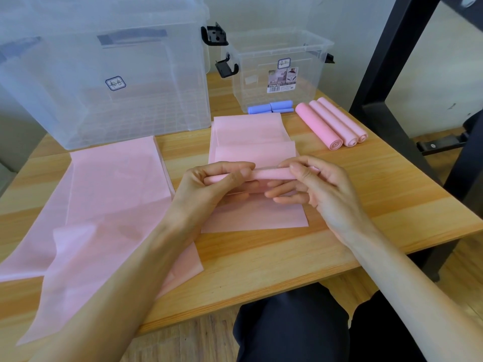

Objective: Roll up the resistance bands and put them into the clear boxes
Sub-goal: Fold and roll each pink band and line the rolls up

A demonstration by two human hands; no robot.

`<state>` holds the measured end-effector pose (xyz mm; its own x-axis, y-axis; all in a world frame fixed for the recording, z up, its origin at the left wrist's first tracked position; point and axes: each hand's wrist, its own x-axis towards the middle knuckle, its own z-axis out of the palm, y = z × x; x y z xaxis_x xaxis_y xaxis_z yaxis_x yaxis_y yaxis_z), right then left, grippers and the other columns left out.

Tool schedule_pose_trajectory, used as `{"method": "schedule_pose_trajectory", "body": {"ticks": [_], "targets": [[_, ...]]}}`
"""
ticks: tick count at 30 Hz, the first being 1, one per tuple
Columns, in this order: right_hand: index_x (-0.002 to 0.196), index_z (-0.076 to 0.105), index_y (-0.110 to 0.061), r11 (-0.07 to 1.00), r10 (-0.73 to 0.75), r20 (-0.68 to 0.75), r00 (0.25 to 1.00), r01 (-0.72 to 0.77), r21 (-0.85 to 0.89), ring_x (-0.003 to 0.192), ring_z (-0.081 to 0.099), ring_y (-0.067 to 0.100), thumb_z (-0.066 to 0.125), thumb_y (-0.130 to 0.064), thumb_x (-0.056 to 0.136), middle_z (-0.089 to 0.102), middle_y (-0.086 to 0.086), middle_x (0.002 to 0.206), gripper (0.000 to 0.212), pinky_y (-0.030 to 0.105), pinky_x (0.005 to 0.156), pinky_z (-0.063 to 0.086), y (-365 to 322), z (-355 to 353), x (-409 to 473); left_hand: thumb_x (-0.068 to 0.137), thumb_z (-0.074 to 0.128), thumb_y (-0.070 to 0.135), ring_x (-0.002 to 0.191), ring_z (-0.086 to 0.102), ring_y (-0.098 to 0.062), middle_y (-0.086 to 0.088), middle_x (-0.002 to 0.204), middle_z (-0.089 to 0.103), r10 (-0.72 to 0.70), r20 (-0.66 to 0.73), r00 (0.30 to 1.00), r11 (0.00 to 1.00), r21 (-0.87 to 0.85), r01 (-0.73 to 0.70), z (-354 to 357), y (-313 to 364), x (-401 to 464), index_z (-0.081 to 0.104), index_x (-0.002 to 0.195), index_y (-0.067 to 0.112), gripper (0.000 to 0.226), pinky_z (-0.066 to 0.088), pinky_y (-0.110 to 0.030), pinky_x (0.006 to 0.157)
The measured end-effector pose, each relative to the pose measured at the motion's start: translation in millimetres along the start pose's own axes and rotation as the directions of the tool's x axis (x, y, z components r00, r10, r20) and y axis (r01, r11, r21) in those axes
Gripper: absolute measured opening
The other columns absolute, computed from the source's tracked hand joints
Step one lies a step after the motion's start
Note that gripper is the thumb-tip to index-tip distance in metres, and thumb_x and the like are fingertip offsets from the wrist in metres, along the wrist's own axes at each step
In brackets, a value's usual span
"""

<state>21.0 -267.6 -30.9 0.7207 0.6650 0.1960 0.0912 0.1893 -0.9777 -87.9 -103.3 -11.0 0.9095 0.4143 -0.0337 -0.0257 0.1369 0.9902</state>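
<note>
- Both hands are busy with one thin pink stretchy band (254, 150) that lies flat in folds on the light wooden table (366, 205).
- Left hand (214, 181) has its thumb and fingers curled round the left end of the small pink roll (261, 175) just started in this band.
- Right hand (311, 178) pinches the right end of the same roll with thumb and first finger, while its other fingers are tucked underneath.
- Three finished pink rolls (332, 121) lie side by side on the table to the right, not yet in a box.
- Two purple rolls (270, 107) lie just in front of the small clear plastic box (277, 69), or maybe inside it; the clear wall makes it hard to tell.
- More loose pink sheets (104, 194) wait on the left, in front of the big clear plastic box (104, 74).
- I think the roll could go crooked if one hand turns faster than the other.
- It could also spring open if the fingers let go, because the band looks thin and slippery.
- Folds in the flat part might get rolled in as bumps.
- Part of the band is hidden under the hands, so I cannot see how tight the roll is.
- Some of the left sheet is cut off at the edge and covered by the left arm.
- The writing on the box stickers is too small to read.
</note>
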Motion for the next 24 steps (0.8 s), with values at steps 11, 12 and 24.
{"method": "schedule_pose_trajectory", "body": {"ticks": [11, 12, 24], "targets": [[0.106, 0.067, -0.004, 1.0, -0.009, -0.051, 0.999, 0.009, -0.003, 0.075, 0.075, 0.03, 0.066, -0.008, 0.088, 0.076, 0.013, 0.087, 0.018, 0.03, 0.065, 0.061, -4.5, 2.6, -1.7, 0.07, 0.075, 0.02, 0.088, 0.074, -0.018, -0.007, 0.093, 0.077, 0.01, -0.01, 1.0, 1.0, -0.004, -0.01, -0.6, -2.4, 1.0, 0.08, 0.087, 0.018, 0.018, 0.058, -0.022, 0.075], [0.103, 0.07, -0.004, 1.0, -0.013, -0.063, 0.998, 0.012, -0.008, 0.074, 0.075, 0.03, 0.067, -0.008, 0.087, 0.076, 0.012, 0.087, 0.017, 0.029, 0.063, 0.061, -4.9, 2.6, -2.1, 0.07, 0.075, 0.021, 0.087, 0.074, -0.017, -0.006, 0.093, 0.077, 0.013, -0.022, 1.0, 1.0, -0.006, -0.013, -0.4, -2.6, 1.4, 0.08, 0.086, 0.018, 0.017, 0.058, -0.021, 0.074], [0.097, 0.073, -0.001, 0.999, -0.016, -0.027, 0.999, 0.015, -0.048, 0.077, 0.075, 0.028, 0.071, -0.004, 0.083, 0.076, 0.014, 0.083, 0.014, 0.03, 0.067, 0.061, -5.9, 2.8, -4.2, 0.075, 0.071, 0.028, 0.083, 0.075, -0.017, -0.009, 0.086, 0.077, 0.016, -0.023, 1.0, 0.992, 0.122, -0.014, 1.7, -1.4, -0.9, 0.077, 0.092, 0.015, 0.022, 0.06, -0.023, 0.073]]}}
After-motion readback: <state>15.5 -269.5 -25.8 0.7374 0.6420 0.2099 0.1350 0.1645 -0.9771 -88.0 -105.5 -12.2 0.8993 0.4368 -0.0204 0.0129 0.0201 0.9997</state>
